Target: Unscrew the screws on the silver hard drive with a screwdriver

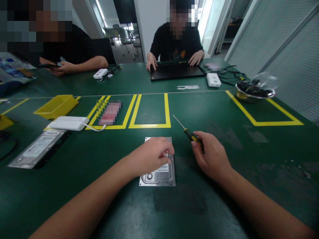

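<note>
A silver hard drive point(163, 176) lies flat on the green table before me, its label and upper part mostly covered by my left hand point(156, 154). The fingers of that hand are curled in a pinch over the drive's right side; whatever is between them is too small to make out. To the right of the drive, my right hand point(213, 156) is closed round the black and yellow handle of a screwdriver point(190, 134). Its thin shaft points up and left, away from the drive.
Left, another hard drive point(40, 147) lies near a white power bank point(68, 123), a phone point(110, 113) and a yellow bin point(57, 106). Small screws point(302, 171) are scattered at right. A metal bowl point(255, 94) stands far right. Across, a person handles a black panel point(176, 71); another person holds a phone.
</note>
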Tool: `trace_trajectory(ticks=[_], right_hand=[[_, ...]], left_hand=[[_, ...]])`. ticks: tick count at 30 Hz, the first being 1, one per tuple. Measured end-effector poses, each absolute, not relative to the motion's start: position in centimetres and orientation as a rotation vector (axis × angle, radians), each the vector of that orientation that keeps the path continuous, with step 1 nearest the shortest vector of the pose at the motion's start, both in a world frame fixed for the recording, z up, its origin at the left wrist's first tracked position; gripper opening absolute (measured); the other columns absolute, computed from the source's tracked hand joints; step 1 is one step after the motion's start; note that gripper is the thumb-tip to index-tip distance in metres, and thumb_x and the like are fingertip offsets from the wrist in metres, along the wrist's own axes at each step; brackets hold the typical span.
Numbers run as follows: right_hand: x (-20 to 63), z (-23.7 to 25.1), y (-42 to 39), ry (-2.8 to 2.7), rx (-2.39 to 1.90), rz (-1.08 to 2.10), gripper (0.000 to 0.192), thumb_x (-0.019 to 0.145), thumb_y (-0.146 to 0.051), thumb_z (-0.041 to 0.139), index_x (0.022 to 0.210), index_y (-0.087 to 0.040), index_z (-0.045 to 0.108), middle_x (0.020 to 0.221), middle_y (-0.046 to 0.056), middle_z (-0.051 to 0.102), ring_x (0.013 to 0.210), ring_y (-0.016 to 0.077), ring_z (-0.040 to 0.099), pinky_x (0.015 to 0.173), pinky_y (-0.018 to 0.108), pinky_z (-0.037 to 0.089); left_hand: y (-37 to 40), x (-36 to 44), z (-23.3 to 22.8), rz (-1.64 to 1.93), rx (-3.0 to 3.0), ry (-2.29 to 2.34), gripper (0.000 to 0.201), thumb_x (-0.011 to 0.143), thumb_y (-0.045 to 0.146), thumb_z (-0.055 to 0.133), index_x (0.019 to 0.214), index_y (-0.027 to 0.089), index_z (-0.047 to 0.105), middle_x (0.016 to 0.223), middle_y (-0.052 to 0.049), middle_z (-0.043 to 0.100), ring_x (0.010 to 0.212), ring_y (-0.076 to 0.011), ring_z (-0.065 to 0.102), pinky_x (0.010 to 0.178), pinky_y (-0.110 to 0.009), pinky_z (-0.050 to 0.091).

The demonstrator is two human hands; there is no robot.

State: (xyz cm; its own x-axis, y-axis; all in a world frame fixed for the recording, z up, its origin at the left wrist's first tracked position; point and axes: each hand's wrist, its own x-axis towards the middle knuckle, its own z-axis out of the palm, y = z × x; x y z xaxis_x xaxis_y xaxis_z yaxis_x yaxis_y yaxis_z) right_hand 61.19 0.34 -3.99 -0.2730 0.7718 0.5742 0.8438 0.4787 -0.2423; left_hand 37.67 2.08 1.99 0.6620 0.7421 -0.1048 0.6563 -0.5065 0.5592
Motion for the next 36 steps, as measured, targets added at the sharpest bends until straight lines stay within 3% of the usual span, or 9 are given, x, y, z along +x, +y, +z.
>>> trace_trajectory(ticks=[5, 13, 22, 36], right_hand=[[61.1, -4.0, 0.3, -2.085, -1.343, -0.127, 0.030, 0.096, -0.030, 0.047, 0.120, -0.013, 0.053, 0.094, 0.010, 0.063, 0.085, 0.0237, 0.061, 0.076, 0.038, 0.051], [61.1, -4.1, 0.3, -2.073, -1.348, -0.107, 0.030, 0.095, -0.031, 0.047, 0.121, -0.016, 0.052, 0.096, 0.011, 0.064, 0.087, 0.0241, 0.061, 0.077, 0.040, 0.052], [61.0, -3.9, 0.3, -2.079, -1.336, -0.113, 0.030, 0.095, -0.030, 0.047, 0.120, -0.013, 0.052, 0.095, 0.011, 0.064, 0.086, 0.0242, 0.061, 0.077, 0.040, 0.053], [61.2, -3.9, 0.3, -1.982, -1.330, -0.053, 0.028, 0.093, -0.031, 0.052, 0.117, -0.017, 0.054, 0.096, 0.009, 0.064, 0.085, 0.0222, 0.063, 0.075, 0.038, 0.053]], left_hand=[[-2.0, 36.8, 1.7, 0.291, 2.395, 1.197, 0.021, 0.092, 0.029, 0.060, 0.109, 0.019, 0.066, 0.109, -0.007, 0.063, 0.104, -0.0236, 0.057, 0.093, -0.040, 0.047], [-3.8, 35.9, 0.1, 0.291, 2.690, 1.115, 0.050, 0.092, 0.055, 0.055, 0.123, 0.017, 0.062, 0.106, -0.011, 0.063, 0.101, -0.0288, 0.056, 0.089, -0.048, 0.050], [-3.5, 36.3, -0.3, 0.248, 2.783, 1.102, 0.064, 0.089, 0.064, 0.053, 0.130, 0.016, 0.058, 0.108, -0.012, 0.063, 0.100, -0.0306, 0.056, 0.086, -0.050, 0.052], [-3.6, 36.3, -0.8, 0.307, 2.815, 1.105, 0.065, 0.089, 0.065, 0.050, 0.128, 0.013, 0.059, 0.106, -0.013, 0.063, 0.098, -0.0306, 0.056, 0.084, -0.050, 0.052]])
